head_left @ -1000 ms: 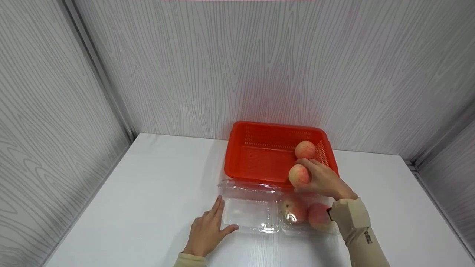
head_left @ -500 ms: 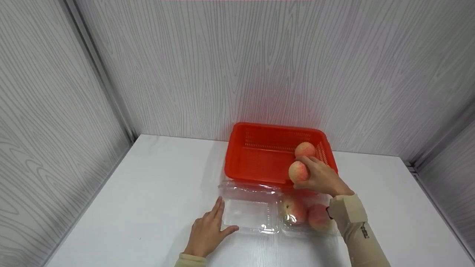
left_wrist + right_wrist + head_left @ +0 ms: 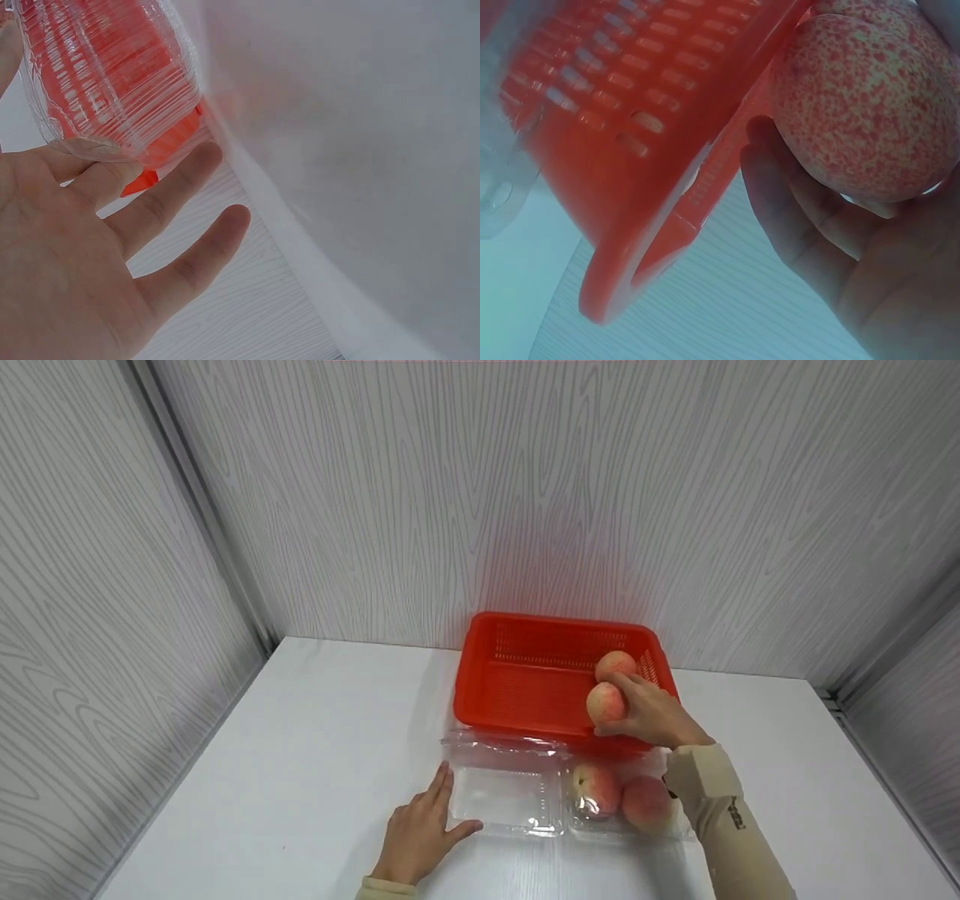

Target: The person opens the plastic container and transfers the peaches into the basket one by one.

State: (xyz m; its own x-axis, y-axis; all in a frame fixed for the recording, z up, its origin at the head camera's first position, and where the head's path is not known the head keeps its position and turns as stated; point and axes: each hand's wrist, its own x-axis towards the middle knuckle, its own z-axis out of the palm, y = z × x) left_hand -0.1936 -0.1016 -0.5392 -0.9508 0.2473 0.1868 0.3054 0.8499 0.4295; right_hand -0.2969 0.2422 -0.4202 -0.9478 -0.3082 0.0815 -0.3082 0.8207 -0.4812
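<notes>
In the head view my right hand (image 3: 651,712) grips a pink-and-yellow peach (image 3: 606,703) above the front right part of a red plastic basket (image 3: 469,682). The right wrist view has the speckled peach (image 3: 866,105) between thumb and fingers, close beside the basket's rim (image 3: 727,127). Another peach (image 3: 616,663) lies in the basket just behind it. My left hand (image 3: 67,247) has its fingers spread at the left edge of a clear plastic clamshell box (image 3: 501,799). Two peaches, one left (image 3: 595,789) and one right (image 3: 646,802), sit in the box's right half.
The basket stands against the pale wood-grain back wall (image 3: 375,510), with the clamshell box in front of it on the white table (image 3: 330,720). Grey side panels (image 3: 112,622) close off the left and right.
My right hand has moved slightly toward the back with its peach, closer to the peach in the basket. The left hand keeps its place by the box.
</notes>
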